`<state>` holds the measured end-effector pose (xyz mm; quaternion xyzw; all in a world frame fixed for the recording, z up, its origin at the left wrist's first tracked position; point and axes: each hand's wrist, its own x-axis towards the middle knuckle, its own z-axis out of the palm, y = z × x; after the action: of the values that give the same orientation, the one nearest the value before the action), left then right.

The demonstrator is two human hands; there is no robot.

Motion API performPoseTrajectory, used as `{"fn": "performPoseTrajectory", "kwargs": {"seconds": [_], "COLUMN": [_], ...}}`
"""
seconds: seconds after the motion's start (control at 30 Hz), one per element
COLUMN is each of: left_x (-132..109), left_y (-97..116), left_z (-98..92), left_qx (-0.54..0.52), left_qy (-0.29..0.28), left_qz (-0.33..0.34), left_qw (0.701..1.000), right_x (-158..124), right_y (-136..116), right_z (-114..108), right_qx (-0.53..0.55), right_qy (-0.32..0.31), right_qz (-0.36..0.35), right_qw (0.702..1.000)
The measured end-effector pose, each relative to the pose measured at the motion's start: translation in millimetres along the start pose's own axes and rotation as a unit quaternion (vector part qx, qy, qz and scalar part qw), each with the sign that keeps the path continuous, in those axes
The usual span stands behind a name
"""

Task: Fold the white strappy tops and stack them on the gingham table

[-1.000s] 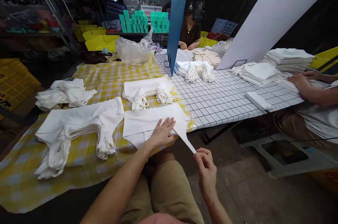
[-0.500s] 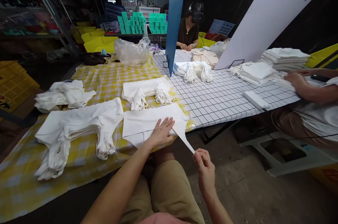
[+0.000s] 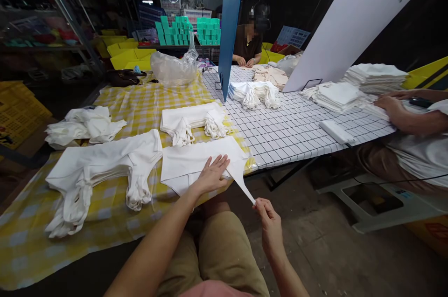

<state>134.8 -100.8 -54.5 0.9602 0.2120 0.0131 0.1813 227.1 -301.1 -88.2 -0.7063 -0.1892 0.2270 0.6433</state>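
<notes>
A white strappy top (image 3: 196,157) lies spread at the table's front edge, its body flat on the yellow checked cloth. My left hand (image 3: 213,175) rests palm down on it with the fingers spread, pressing near its right side. Beyond the edge, my right hand (image 3: 269,217) pinches the end of the top's strap (image 3: 242,183), which is pulled taut towards me. A stack of white tops (image 3: 105,159) with bunched straps lies to the left. Another folded stack (image 3: 187,117) sits just behind the top.
Crumpled white fabric (image 3: 86,124) and a clear plastic bag (image 3: 175,68) lie on the yellow checked cloth (image 3: 140,99). A blue divider (image 3: 230,31) stands upright. To the right are a white power strip (image 3: 336,132) and a co-worker's hands (image 3: 392,106) by white stacks. Another person sits opposite.
Both hands keep the same hold, with the strap still taut. The whole view has shifted very slightly.
</notes>
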Motion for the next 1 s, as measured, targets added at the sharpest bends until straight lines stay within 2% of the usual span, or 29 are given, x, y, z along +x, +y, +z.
{"fn": "performPoseTrajectory", "kwargs": {"seconds": [0.13,0.33,0.5,0.6,0.7,0.83,0.93,1.0], "left_x": [-0.1,1.4,-2.0,-16.3,-40.0,-75.5,-94.8,-101.8], "left_y": [-0.2,0.7,1.4,3.4,4.2,-11.2,-35.4,-51.1], "left_z": [-2.1,-5.1,-18.9,-26.5,-27.6,-23.3,-23.4,-26.5], "left_qx": [-0.006,-0.022,-0.123,-0.168,-0.167,-0.139,-0.109,-0.093], "left_qy": [-0.014,-0.023,-0.034,0.019,0.066,0.095,0.133,0.157], "left_qz": [-0.003,-0.005,-0.023,-0.041,-0.063,-0.111,-0.153,-0.182], "left_qw": [1.0,0.999,0.992,0.985,0.982,0.979,0.973,0.966], "right_x": [-0.5,-1.7,-0.1,0.8,3.3,9.6,10.1,4.4], "right_y": [2.5,1.9,1.8,4.9,10.8,18.1,17.7,13.3], "right_z": [-2.3,-2.5,-4.8,-7.4,-8.9,-8.1,-2.1,8.0], "right_qx": [-0.008,-0.017,-0.014,-0.01,-0.005,-0.013,-0.026,-0.047], "right_qy": [-0.022,-0.033,-0.045,-0.045,-0.048,-0.042,0.038,0.089], "right_qz": [0.051,0.071,0.093,0.11,0.106,0.097,0.066,0.011], "right_qw": [0.998,0.997,0.995,0.993,0.993,0.994,0.997,0.995]}}
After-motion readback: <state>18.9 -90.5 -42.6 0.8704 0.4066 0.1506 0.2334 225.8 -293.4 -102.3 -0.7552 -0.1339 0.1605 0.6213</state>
